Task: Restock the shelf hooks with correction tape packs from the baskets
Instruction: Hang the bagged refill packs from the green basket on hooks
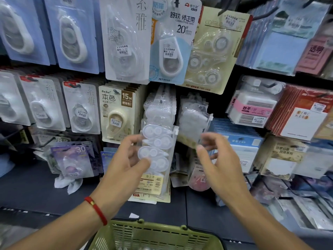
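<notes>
Clear plastic is what the person has to deal with: a tall see-through blister pack of white correction tape refills (pixel 156 152), with a cream barcode card at its foot, hangs in front of a row of like packs on a shelf hook. The left hand (pixel 129 159) holds it by the left edge, thumb pressed on the front over the lower bubbles and fingers curled round behind. The right hand (pixel 214 159) hovers just right of the pack, fingers spread and loosely bent, holding nothing; just beyond its fingertips hangs a second bunch of clear bagged packs (pixel 193 120).

I judge the pack light and fairly stiff along its moulded bubbles, but glossy and apt to slip, with thin edges that would bend if squeezed. Pinching the flat margin near the top hole, rather than the bubbles, looks the safest way to steer it onto the hook.

Below both wrists sits an olive-green slotted plastic basket (pixel 155 235); its contents are hard to make out.
</notes>
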Tool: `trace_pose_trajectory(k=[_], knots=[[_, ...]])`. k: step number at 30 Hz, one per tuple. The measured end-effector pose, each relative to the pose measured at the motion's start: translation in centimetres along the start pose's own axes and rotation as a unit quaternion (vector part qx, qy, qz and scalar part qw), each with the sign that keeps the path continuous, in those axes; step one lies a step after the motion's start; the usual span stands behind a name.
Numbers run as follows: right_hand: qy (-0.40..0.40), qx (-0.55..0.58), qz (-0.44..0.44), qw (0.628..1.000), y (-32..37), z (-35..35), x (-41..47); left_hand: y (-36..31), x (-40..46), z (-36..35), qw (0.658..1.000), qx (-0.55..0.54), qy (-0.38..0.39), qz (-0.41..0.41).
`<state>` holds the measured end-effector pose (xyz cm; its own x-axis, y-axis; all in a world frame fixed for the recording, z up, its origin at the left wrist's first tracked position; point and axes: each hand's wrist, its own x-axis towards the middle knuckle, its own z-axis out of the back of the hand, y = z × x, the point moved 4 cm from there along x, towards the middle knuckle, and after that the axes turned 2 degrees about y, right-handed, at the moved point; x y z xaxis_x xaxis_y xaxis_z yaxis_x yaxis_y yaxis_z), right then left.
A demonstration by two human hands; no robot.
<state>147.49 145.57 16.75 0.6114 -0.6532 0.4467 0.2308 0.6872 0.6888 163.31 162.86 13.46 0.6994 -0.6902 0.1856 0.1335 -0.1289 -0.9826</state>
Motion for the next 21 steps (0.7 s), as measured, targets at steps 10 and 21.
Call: trace_pose_trajectory(k=[10,21], knots=[[0.017,0.257,-0.088,0.962,-0.3,-1.8,-0.7,-0.2,-0.7,-3.3,0.995,-0.025,0.097,0.003],[-0.011,0.282,-0.087,0.955,-0.7,0.6,1.0,-1.2,-1.5,-5.1,0.993,-0.023,0.116,-0.010]])
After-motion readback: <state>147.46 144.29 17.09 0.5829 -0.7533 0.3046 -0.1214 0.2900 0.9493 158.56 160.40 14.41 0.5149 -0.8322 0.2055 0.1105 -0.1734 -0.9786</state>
